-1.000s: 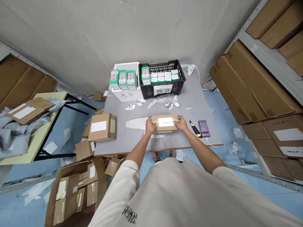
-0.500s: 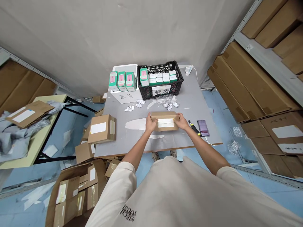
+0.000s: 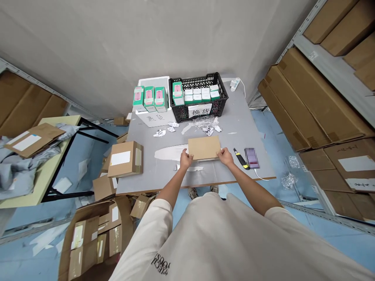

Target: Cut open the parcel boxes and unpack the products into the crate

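In the head view a small cardboard box [image 3: 204,148] sits at the near middle of the grey table [image 3: 158,177], a plain brown face upward. My left hand [image 3: 186,159] pinches its near left corner, fingers closed. At the near right corner, my right hand [image 3: 225,157] grips the same box between thumb and fingers. A utility knife [image 3: 241,158] in black and yellow lies right of my right hand, beside a phone [image 3: 251,157] with a white cable. Torn white paper [image 3: 166,152] is stuck to the tabletop left of the box.
A black crate [image 3: 224,99] and a white foam box [image 3: 152,119] at the back hold green-and-white product boxes. Crumpled paper [image 3: 160,133] lies before them. A labelled carton [image 3: 124,159] stands left. An open carton [image 3: 124,212] of boxes sits below; shelves with cartons [image 3: 310,101] rise right.
A plain brown face of the box is now on top, where a white area with an edge or flap showed before. Both hands have shifted to its near corners.
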{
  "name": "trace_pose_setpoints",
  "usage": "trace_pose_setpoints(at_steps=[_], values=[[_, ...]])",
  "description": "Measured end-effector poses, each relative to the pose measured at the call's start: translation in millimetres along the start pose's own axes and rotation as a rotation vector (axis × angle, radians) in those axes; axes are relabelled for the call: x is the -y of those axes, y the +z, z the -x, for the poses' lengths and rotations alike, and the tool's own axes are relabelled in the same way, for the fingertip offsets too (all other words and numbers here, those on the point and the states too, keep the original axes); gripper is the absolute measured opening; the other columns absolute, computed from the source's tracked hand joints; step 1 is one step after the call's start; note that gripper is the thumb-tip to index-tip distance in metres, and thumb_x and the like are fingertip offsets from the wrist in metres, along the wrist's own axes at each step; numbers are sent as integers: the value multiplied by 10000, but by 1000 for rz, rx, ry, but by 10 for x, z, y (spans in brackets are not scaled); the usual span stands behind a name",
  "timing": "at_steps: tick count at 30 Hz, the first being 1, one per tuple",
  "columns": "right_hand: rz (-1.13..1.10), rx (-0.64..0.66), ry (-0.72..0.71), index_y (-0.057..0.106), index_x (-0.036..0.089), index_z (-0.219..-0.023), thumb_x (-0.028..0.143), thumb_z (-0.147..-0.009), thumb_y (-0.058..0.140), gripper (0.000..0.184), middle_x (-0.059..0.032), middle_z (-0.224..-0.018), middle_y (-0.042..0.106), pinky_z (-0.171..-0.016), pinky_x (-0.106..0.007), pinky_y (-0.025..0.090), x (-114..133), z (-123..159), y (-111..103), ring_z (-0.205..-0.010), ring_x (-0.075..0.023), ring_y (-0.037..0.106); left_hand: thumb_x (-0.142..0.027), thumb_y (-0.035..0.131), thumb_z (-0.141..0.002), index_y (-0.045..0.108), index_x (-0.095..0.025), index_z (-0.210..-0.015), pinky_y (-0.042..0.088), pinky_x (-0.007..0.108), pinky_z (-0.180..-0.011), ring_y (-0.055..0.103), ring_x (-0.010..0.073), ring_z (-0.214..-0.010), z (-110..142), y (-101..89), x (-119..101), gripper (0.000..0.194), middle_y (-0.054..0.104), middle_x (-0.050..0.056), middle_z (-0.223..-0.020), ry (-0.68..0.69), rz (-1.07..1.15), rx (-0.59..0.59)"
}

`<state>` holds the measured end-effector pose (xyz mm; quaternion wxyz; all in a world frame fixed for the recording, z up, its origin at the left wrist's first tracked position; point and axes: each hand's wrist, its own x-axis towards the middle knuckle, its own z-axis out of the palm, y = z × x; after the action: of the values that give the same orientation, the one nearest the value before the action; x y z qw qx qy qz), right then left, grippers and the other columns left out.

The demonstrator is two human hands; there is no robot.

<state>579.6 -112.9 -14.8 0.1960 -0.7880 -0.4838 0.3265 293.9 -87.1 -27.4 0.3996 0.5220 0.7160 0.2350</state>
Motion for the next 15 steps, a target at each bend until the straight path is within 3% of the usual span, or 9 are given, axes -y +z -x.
trace_pose_setpoints(at_steps=[4, 8, 11, 15], values=[[-51, -20, -32, 553, 257, -1217, 412, -787, 680, 475, -69, -1179, 691, -896, -375, 521, 11, -83, 1, -1011, -249, 664, -296, 709, -836, 472, -180, -1449, 510, 347, -925, 664, 196, -957, -38, -6, 5, 668, 638, 55, -1052, -29, 13, 8], [-187, 27, -103, 388, 234, -1540, 294, -719, 681, 874, -132, -1468, 571, -1068, -426, 487, 50, -140, 8, -1261, -279, 606, -218, 692, -810, 418, -179, -1501, 497, 408, -1031, 622, 260, -1201, -25, 3, -23, 744, 608, 154, -1329, 25, 77, 12], [-330, 103, -156, 241, 209, -1639, 204, -667, 655, 1056, -141, -1517, 542, -1116, -437, 467, 104, -148, 8, -1326, -272, 572, -98, 680, -738, 297, -217, -1586, 461, 403, -1118, 550, 255, -1345, -38, 16, -62, 938, 547, 143, -1474, 106, 158, 85], [-441, 123, -123, 192, 213, -1661, 150, -600, 658, 1160, -156, -1509, 537, -1060, -434, 520, 178, -114, -12, -1262, -276, 617, -42, 694, -662, 166, -248, -1638, 478, 354, -1109, 586, 224, -1314, -74, 23, -115, 1129, 544, 119, -1486, 106, 227, 136]])
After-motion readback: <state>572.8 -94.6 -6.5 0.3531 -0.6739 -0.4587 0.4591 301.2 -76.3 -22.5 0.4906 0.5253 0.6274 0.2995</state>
